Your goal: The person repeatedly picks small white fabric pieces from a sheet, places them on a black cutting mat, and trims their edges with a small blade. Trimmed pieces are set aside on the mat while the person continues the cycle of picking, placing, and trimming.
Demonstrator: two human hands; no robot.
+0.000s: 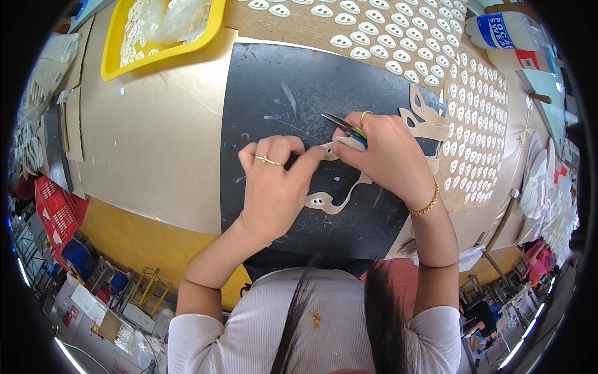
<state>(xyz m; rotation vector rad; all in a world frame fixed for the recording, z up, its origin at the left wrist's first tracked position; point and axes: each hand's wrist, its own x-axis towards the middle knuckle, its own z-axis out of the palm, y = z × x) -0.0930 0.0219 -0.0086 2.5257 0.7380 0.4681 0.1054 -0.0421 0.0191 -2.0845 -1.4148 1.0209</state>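
My left hand (274,177) has its thumb and forefinger closed on a small cream piece with dark holes (330,151). Close beside it, my right hand (383,149) is closed around small scissors (341,122) with dark blades and a green and blue handle. The blades point up and to the left. The right thumb and fingers also meet the cream piece, and part of it is hidden beneath them. Below the hands, a curved cream strip with a two-holed end (319,201) lies on a black mat (280,81). Beige cut-out pieces (430,121) lie right of my right hand.
Rows of small two-holed cream pieces (408,44) cover a brown board at the back and right. A yellow tray (109,59) holds loose pieces and plastic bags at the back left. A large plastic bottle (504,30) stands at the far right. A red crate (59,212) sits left.
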